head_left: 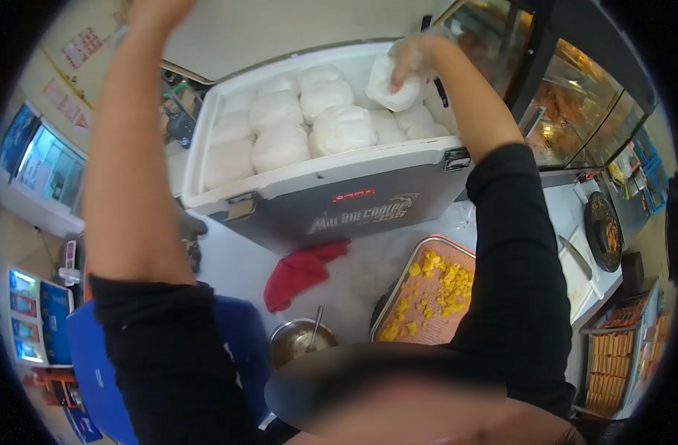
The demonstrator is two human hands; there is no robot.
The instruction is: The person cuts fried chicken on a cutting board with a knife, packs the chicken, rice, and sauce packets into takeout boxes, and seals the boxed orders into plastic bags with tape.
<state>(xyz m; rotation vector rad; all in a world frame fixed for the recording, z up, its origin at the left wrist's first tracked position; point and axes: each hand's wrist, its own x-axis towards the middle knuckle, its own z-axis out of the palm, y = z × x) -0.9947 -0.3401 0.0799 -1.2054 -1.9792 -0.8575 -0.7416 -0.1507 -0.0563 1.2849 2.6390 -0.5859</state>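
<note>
My right hand [413, 58], in a clear plastic glove, grips a white wrapped bundle [387, 83] at the right end of an open cooler box [331, 174]. What is inside the bundle is hidden. Rows of similar white bundles [343, 132] fill the left and middle of the box, with lower ones at the right. My left arm reaches up past the box's left side. Only the wrist end of my left hand [161, 9] shows at the top edge; its fingers are out of frame. The raised lid [280, 30] stands behind the box.
A red cloth [302, 276] lies before the box, near a metal bowl [293, 343] with a spoon. Yellow pieces are scattered on a pink-lined tray [398, 308]. Glass food cases [576, 104] stand at right, above a knife [578, 263] and dark round pan [602, 230].
</note>
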